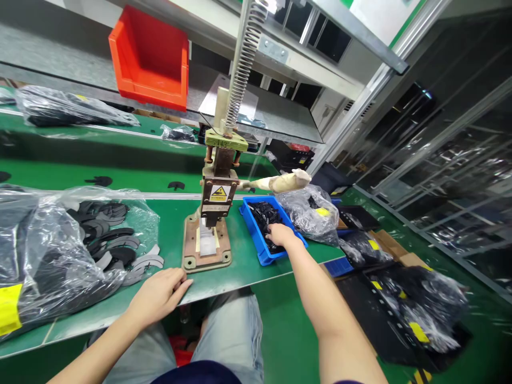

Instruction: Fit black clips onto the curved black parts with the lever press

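Note:
My left hand [162,293] rests on the front edge of the green table, beside the base of a hand press [219,186]. Its fingers lie loosely together with the thumb apart, and nothing shows in it. My right hand [279,234] reaches into a blue bin [256,242] of small black parts [264,214]. Its fingers are drawn together among the parts; what they grip is hidden. A pale, translucent block [207,242] sits on the press base under the ram. The press's wrapped lever [280,183] sticks out to the right, above the bin.
Left of the press, a clear bag [52,240] spills curved black and grey pieces [116,240]. Behind stands an orange bin [150,58] on a shelf. More bagged parts [424,304] lie at the right. Flat black pieces [176,185] are scattered behind the press.

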